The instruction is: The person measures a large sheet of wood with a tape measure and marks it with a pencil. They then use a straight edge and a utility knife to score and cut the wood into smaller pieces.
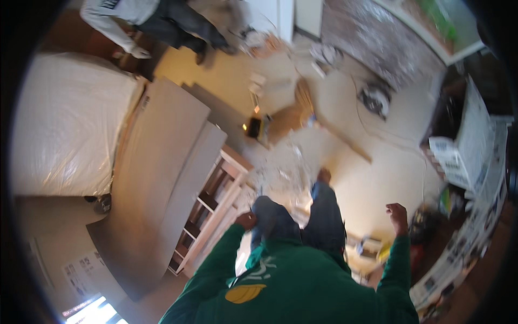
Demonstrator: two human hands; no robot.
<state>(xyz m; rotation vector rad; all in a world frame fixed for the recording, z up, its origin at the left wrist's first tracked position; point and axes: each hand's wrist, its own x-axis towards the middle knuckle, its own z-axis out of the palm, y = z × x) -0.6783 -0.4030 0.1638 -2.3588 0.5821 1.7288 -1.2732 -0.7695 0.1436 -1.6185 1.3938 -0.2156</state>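
Pale-wood rack (219, 208) slants, its long edge left of the nearer left hand (246, 220), fingers unreadable; right hand (398, 217) loosely curled, empty.

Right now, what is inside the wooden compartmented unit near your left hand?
Pale dividers split the wooden unit into dark compartments; blur hides whether they hold anything. Whatever lies beneath the large brown panels is covered.

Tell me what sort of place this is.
Probably an indoor room being fitted out or furnished: a large plastic-wrapped block stands at the left, a compartmented wooden frame is near the person's left hand, and crumpled clear plastic lies on the floor.
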